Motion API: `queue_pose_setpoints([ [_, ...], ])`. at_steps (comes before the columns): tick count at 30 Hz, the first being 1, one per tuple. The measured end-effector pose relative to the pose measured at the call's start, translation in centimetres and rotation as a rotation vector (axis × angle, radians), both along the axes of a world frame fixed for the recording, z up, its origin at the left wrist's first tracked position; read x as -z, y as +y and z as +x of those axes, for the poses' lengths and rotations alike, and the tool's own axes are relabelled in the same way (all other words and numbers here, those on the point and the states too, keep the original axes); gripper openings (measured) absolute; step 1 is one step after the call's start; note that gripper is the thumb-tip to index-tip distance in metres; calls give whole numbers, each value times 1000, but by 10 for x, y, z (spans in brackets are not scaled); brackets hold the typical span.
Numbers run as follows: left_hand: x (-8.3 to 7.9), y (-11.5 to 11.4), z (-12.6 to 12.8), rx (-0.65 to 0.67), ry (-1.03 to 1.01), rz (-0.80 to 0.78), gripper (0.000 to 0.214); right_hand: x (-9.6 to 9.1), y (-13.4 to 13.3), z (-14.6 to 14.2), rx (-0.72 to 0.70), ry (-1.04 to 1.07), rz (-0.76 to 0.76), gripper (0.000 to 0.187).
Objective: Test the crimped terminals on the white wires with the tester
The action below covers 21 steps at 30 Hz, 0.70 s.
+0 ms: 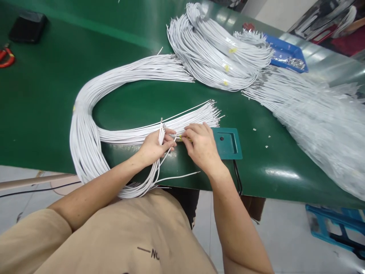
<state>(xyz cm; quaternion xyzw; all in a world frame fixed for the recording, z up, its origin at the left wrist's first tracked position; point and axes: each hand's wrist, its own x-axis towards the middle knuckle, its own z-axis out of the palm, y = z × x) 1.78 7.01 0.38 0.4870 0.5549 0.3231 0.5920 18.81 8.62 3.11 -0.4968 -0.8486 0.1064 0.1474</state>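
Several white wires point(161, 137) with metal tips pass through my left hand point(158, 145), whose fingers are closed round them. One of these wires bends from its fingertips toward my right hand point(200, 144). The right hand is closed in a pinch near a small yellow piece point(180, 137); what lies between its fingertips is mostly hidden. A long curved bundle of white wires point(85, 99) lies on the green table point(137, 102), its near ends fanned out behind both hands. Just right of my right hand sits a teal tray point(236, 143) with a recess, partly covered by the hand.
Coiled white wire bundles point(211, 49) with yellow marks lie at the back. Beside them is a blue tray point(285, 47) of small metal parts. Plastic-wrapped wires point(322, 121) cover the right side. Orange-handled pliers point(7, 57) and a black object point(28, 27) lie far left.
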Motion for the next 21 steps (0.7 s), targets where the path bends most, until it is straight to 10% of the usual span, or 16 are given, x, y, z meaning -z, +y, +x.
queue_pose_setpoints([
  [21, 21, 4, 5, -61, 30, -20, 34, -3, 7, 16, 62, -95, 17, 12],
])
